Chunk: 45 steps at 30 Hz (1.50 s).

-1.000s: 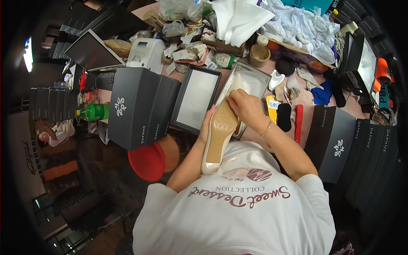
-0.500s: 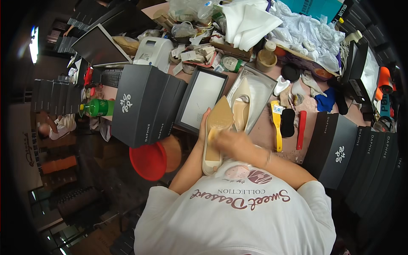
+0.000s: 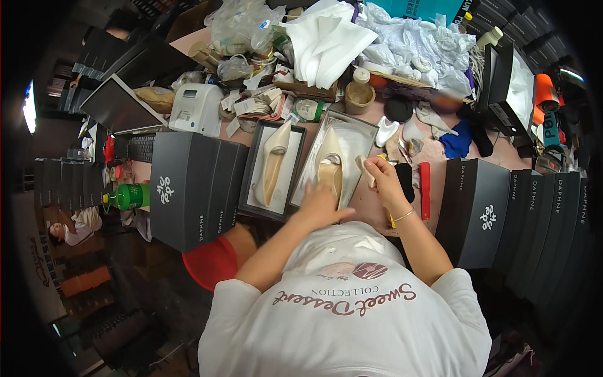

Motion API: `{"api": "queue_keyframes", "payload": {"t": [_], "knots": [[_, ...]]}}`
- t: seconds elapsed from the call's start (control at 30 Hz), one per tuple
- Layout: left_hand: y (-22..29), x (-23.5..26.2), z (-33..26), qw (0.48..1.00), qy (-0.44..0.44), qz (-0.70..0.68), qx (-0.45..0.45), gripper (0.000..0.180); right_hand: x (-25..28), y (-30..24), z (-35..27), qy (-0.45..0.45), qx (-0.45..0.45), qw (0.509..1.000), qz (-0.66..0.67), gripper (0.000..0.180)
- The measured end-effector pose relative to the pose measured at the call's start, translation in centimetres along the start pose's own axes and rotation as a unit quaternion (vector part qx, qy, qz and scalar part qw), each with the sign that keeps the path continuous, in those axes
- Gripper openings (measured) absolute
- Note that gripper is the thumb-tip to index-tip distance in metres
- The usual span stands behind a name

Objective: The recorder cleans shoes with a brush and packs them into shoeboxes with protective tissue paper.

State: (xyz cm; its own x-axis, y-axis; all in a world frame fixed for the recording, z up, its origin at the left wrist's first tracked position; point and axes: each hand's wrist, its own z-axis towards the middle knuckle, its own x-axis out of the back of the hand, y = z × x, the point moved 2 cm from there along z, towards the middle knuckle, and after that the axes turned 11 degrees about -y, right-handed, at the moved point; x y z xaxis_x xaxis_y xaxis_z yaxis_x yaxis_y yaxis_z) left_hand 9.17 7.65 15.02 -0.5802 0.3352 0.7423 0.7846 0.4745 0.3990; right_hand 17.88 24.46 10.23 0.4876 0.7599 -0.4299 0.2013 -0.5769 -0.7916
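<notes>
One cream pointed shoe (image 3: 271, 171) lies in a shallow dark box part with a white lining. Its mate, another cream pointed shoe (image 3: 328, 151), rests on tissue in the open shoebox (image 3: 355, 135) to the right. My left hand (image 3: 317, 206) is over the heel end of this second shoe, fingers spread and slightly blurred; whether it grips the shoe does not show. Just right of the shoebox, my right hand (image 3: 384, 179) pinches a small cream pad or folded cloth (image 3: 364, 171), raised above the table.
Dark shoeboxes stand at left (image 3: 188, 188) and right (image 3: 471, 210). A red brush (image 3: 425, 188) and a black pad (image 3: 404, 182) lie near my right hand. Behind are a jar (image 3: 360, 94), a white label printer (image 3: 196, 110) and plastic bags (image 3: 414, 44). A red stool (image 3: 207, 261) is below left.
The shoe that my left hand held sole-up now lies in the shallow box part. My left hand has moved to the other shoe; my right hand has left the sole and moved right with the pad.
</notes>
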Motion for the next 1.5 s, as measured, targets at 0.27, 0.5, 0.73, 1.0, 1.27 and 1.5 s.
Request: {"api": "queue_keyframes", "payload": {"t": [0.27,0.5,0.73,1.0,1.27,1.5], "knots": [[-7.5,1.7,-3.7,0.708,0.000,-0.700,-0.093,0.016,1.1,-3.8,1.7,0.019,0.117,0.992,-0.037,0.015],[-5.3,-3.4,-8.2,0.406,0.069,-0.887,-0.210,0.017,-3.1,-5.8,6.8,-0.066,0.160,0.984,0.036,0.017],[-1.2,2.0,-3.9,0.522,-0.035,-0.838,-0.158,0.077,-10.3,-4.8,3.3,-0.147,0.146,0.965,-0.162,0.017],[-1.4,1.5,-3.2,0.461,-0.056,-0.875,-0.135,0.067,-9.6,-6.3,-5.6,-0.168,0.393,0.728,-0.536,0.009],[-1.1,1.0,-2.8,0.522,-0.003,-0.850,-0.077,0.062,-11.4,-4.2,-6.1,-0.173,0.375,0.696,-0.587,0.010],[-1.2,1.0,-3.4,0.513,0.004,-0.854,-0.089,0.058,-12.3,-4.9,-3.4,-0.145,0.375,0.687,-0.605,0.012]]}}
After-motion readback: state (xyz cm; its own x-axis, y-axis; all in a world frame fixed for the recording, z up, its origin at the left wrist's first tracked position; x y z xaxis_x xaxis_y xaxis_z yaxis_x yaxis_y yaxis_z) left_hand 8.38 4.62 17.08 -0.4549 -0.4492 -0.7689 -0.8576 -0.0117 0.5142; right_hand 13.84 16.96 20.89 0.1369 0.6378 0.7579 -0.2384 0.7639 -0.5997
